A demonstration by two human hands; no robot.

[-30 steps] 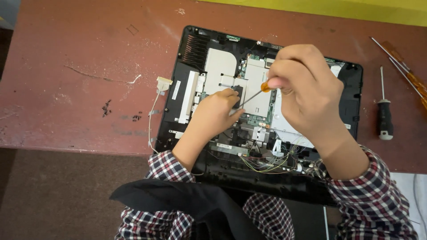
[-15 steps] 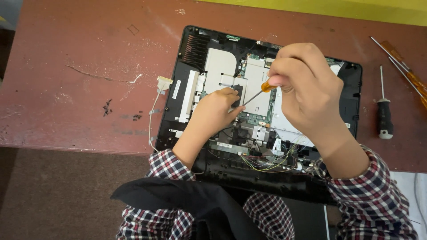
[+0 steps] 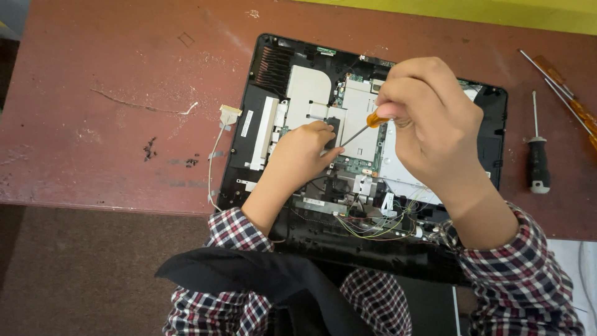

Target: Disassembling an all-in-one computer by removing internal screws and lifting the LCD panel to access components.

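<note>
An opened black computer chassis (image 3: 264,93) lies on the worn red table (image 3: 124,93), its metal shields, green circuit board and coloured wires exposed. My right hand (image 3: 429,124) is closed around an orange-handled screwdriver (image 3: 375,119), its thin shaft slanting down left toward the board. My left hand (image 3: 305,155) rests on the board's middle, fingers bent, fingertips touching the screwdriver tip area. What lies under the tip is hidden by my fingers.
A black-handled screwdriver (image 3: 538,158) lies on the table right of the chassis, with two orange-handled ones (image 3: 569,99) farther right. A white cable with a flat connector (image 3: 229,115) trails off the chassis's left side. The table's front edge runs below.
My right hand and the screwdriver have shifted very slightly; the left hand stays on the board. Otherwise nothing has visibly moved.
</note>
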